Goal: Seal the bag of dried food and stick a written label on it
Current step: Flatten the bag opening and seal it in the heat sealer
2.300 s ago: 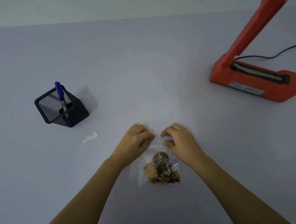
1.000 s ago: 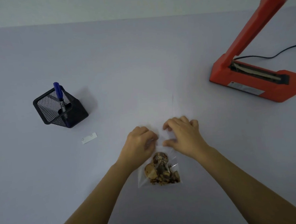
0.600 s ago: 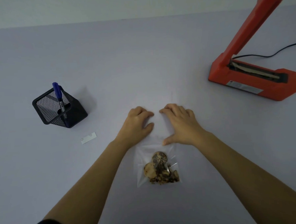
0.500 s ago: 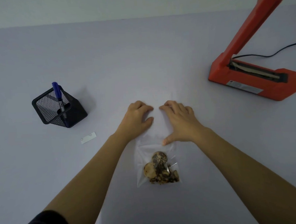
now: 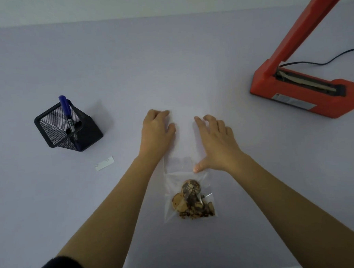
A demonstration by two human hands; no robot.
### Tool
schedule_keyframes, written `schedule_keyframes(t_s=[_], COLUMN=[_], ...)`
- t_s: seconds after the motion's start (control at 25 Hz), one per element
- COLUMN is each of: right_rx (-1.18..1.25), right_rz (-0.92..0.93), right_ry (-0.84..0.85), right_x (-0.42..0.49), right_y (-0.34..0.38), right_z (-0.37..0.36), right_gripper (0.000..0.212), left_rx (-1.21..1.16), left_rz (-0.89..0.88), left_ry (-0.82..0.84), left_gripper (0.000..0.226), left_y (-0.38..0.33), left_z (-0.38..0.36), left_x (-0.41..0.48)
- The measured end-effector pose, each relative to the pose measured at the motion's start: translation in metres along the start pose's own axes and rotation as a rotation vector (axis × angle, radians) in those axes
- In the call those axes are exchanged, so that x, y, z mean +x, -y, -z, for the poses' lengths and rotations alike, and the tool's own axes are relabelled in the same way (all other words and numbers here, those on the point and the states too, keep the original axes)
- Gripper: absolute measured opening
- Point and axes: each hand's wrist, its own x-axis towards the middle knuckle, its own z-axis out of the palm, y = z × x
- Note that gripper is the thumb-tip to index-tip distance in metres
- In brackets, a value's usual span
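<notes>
Since the earlier frame your hands slid up the bag and parted. Table: red heat sealer far right, arm raised. Left hand and right hand lie open, flat on the bag's empty upper half. Risk: trapped air or creases would spoil the seal. Pen in mesh holder; label blank; sealer's plate unreadable.

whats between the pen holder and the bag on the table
Head view: only the small white label lies between the pen holder and the bag; otherwise bare table.
</notes>
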Motion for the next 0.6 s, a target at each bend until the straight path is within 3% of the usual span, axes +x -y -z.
schedule_keyframes(t_s=[0.08,0.2,0.48,0.6], right_rx=[0.183,0.412,0.444,0.459], right_rz=[-0.066,-0.137,-0.115,-0.132], right_ry=[-0.042,-0.067,-0.088,-0.054], right_x=[-0.009,-0.014,-0.017,-0.02], right_y=[0.005,0.01,0.011,0.006], right_z=[-0.007,-0.016,-0.022,-0.024], right_gripper=[0.124,0.115,0.109,0.111], left_rx=[0.021,0.04,-0.199,-0.286], left_rz=[0.2,0.392,0.46,0.4], left_ry=[-0.038,0.045,-0.011,0.026], left_gripper=[0.043,0.052,0.046,0.018], left_y=[-0.006,-0.024,-0.024,-0.019], left_z=[0.001,-0.005,-0.013,-0.009], left_x=[-0.027,-0.05,-0.049,-0.046])
